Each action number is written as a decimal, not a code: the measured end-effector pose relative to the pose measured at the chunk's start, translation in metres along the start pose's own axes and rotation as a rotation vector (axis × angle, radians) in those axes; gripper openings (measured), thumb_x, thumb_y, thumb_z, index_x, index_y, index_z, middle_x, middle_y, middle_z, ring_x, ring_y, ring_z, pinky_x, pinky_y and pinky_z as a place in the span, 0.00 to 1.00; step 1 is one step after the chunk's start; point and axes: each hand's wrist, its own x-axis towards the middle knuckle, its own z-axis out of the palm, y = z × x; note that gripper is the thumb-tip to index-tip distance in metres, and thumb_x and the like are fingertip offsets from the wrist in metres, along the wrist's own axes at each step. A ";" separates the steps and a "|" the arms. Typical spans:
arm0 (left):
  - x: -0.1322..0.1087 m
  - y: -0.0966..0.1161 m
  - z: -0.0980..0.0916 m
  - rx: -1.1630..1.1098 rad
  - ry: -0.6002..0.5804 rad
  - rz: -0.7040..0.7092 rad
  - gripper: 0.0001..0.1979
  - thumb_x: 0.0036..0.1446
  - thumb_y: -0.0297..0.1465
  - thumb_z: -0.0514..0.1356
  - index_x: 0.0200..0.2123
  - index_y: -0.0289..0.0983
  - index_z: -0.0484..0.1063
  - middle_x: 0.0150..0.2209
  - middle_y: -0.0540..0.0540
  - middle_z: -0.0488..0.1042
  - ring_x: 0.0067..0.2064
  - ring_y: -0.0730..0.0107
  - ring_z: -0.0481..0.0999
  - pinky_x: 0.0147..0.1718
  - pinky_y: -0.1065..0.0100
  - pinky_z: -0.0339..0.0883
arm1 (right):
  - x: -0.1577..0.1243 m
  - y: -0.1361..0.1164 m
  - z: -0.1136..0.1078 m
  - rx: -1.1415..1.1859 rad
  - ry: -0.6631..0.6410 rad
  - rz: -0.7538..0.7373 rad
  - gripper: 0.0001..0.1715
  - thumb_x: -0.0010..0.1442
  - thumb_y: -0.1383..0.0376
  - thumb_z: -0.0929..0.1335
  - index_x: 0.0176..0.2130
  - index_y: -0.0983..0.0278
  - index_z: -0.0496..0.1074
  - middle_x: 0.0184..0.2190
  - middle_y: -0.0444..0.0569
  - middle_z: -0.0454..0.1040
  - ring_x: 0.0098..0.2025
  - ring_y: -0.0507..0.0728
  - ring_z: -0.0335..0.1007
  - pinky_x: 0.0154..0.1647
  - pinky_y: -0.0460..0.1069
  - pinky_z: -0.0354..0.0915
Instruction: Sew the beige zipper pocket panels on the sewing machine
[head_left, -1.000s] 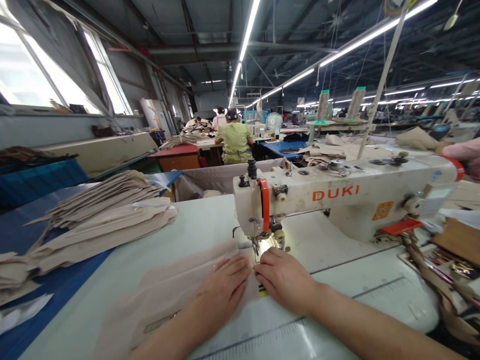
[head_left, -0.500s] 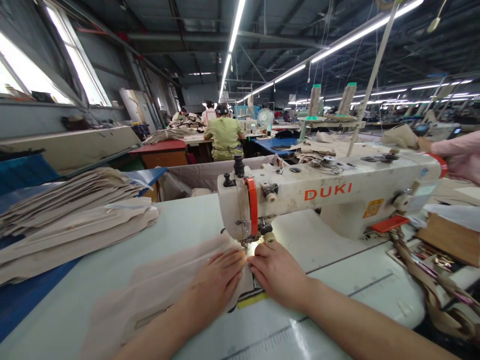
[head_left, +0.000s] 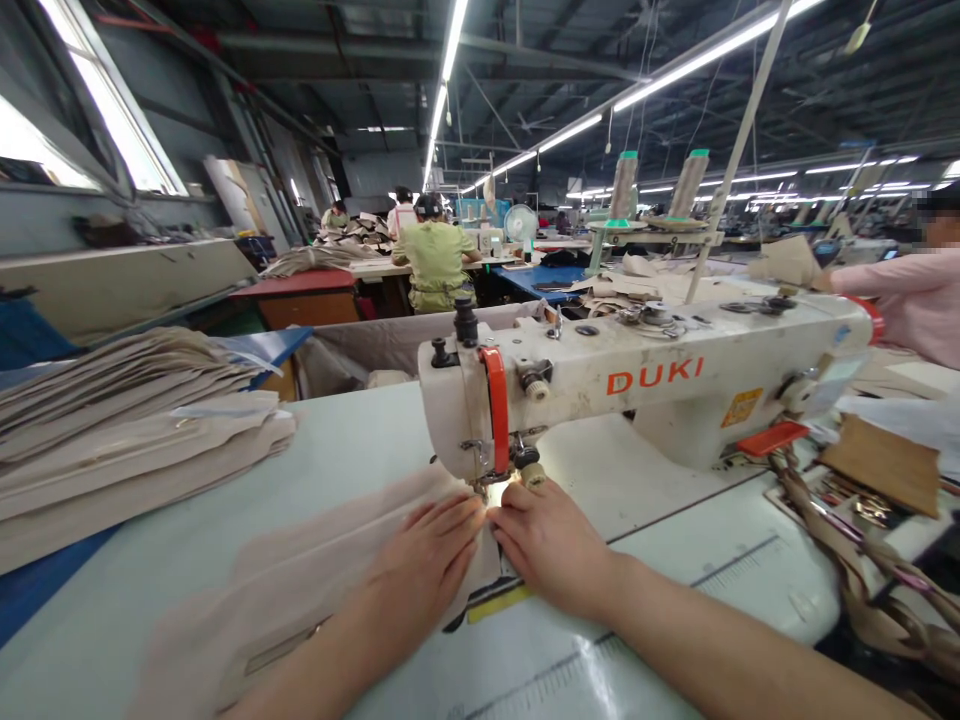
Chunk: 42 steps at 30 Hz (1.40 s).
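A beige fabric piece (head_left: pixel 330 560) lies on the pale green sewing table, its far edge by the needle and presser foot (head_left: pixel 482 488) of a white sewing machine (head_left: pixel 577 385). My left hand (head_left: pixel 427 560) rests flat on this fabric, fingers stretched toward the foot. Just right of the needle, my right hand (head_left: pixel 551 545) has its fingers bent and pressed together at the fabric's edge. The fingertips of both hands nearly meet under the lit needle area. A slot-like opening (head_left: pixel 281 648) shows in the fabric beside my left forearm.
Stacked beige fabric pieces (head_left: pixel 135 430) lie at left on a blue surface. Right of the machine are a parts tray (head_left: pixel 862 500) and hanging straps (head_left: pixel 855 590). Thread cones (head_left: pixel 622 190) stand behind. A co-worker in pink (head_left: pixel 907 300) is at far right; others sit ahead.
The camera view has turned slightly, moving the scene a little left, and more of the co-worker in pink shows. My hands keep nearly the same place at the needle.
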 end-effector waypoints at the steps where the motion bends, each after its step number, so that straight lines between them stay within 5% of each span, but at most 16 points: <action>1: 0.000 0.001 -0.001 0.003 -0.001 -0.004 0.18 0.67 0.28 0.49 0.53 0.36 0.74 0.53 0.43 0.78 0.54 0.61 0.76 0.55 0.58 0.70 | 0.000 0.000 0.000 0.001 0.000 -0.002 0.09 0.69 0.67 0.64 0.40 0.66 0.74 0.36 0.51 0.73 0.39 0.58 0.65 0.45 0.53 0.59; 19: 0.004 0.010 -0.011 0.015 -0.066 -0.020 0.18 0.68 0.28 0.47 0.48 0.37 0.76 0.50 0.44 0.79 0.51 0.64 0.76 0.57 0.57 0.65 | -0.006 -0.003 0.001 -0.038 -0.005 -0.046 0.03 0.65 0.70 0.68 0.38 0.66 0.74 0.38 0.50 0.73 0.42 0.59 0.65 0.44 0.52 0.60; 35: 0.014 -0.010 -0.002 0.031 -0.055 -0.062 0.16 0.66 0.29 0.50 0.50 0.35 0.75 0.51 0.39 0.78 0.52 0.56 0.77 0.52 0.53 0.71 | -0.005 0.000 0.005 -0.029 0.027 -0.040 0.04 0.65 0.70 0.67 0.37 0.66 0.73 0.37 0.52 0.73 0.44 0.60 0.64 0.46 0.52 0.61; 42: -0.016 0.004 -0.020 -0.012 -0.073 -0.087 0.17 0.65 0.28 0.52 0.53 0.37 0.74 0.54 0.42 0.76 0.55 0.61 0.75 0.58 0.57 0.67 | -0.012 -0.009 0.001 0.044 0.013 -0.143 0.08 0.66 0.71 0.65 0.36 0.65 0.74 0.34 0.49 0.73 0.41 0.58 0.66 0.45 0.51 0.62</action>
